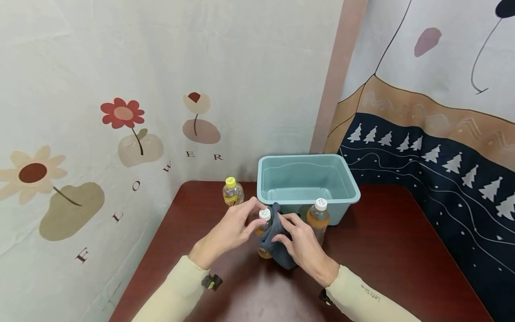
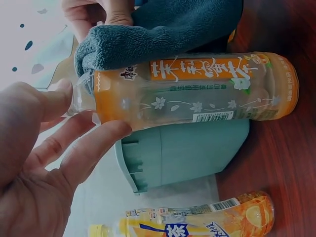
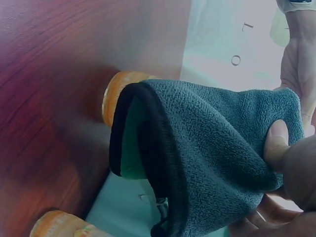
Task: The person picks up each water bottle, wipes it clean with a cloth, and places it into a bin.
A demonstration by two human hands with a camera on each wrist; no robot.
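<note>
A clear plastic drink bottle (image 2: 197,94) with an orange label and a white cap stands upright on the table, in front of the bin. My left hand (image 1: 229,228) holds it about the neck, thumb on one side and fingers on the other. A dark blue-grey cloth (image 3: 212,133) with black edging hangs against the bottle's right side and covers part of it. Pinched between thumb and fingers, the cloth's upper part is in my right hand (image 1: 303,243). Its lower end droops towards the table.
Behind the hands stands a blue-green plastic bin (image 1: 306,174). Another white-capped bottle (image 1: 318,219) with an orange label is just right of my right hand. A yellow-capped bottle (image 1: 232,193) stands behind my left hand. The reddish-brown table (image 1: 386,255) meets patterned hangings.
</note>
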